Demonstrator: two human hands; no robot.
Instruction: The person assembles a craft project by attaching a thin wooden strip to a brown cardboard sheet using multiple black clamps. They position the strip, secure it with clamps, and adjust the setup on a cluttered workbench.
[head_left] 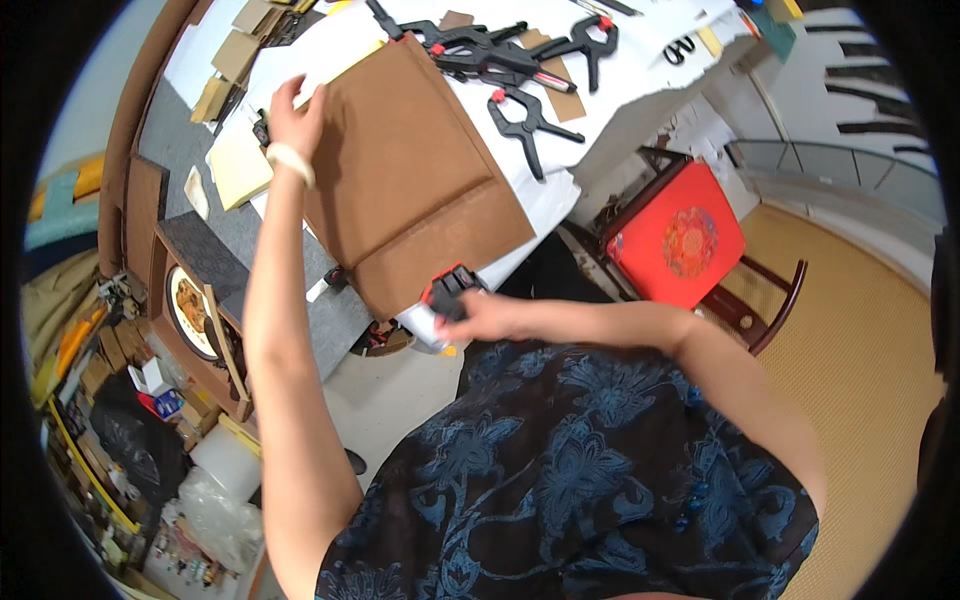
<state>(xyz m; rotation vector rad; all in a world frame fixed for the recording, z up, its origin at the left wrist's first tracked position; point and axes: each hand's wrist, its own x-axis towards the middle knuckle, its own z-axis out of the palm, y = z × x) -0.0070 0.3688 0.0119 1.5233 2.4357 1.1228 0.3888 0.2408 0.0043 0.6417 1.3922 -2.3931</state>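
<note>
A large brown, leather-like sheet [400, 150] lies on the worktable, with a crease or seam running across its nearer part. My left hand [297, 118] is at the sheet's far left edge, fingers apart, and I see nothing in it. Close beside that hand is a small black object [262, 130], partly hidden. At the sheet's near edge, my right hand [482, 317] is closed around a compact black and red tool [455, 287]. Motion blur hides its exact kind. Several black spring clamps with red tips [527, 125] lie beyond the sheet to the right.
White paper [625, 70] covers much of the table. A yellow pad [238, 165] and wood blocks [237, 55] sit on the left. Black-handled scissors [679, 50] lie far right. A red-seated chair [685, 235] stands by the table's right side. Bags and boxes crowd the lower left.
</note>
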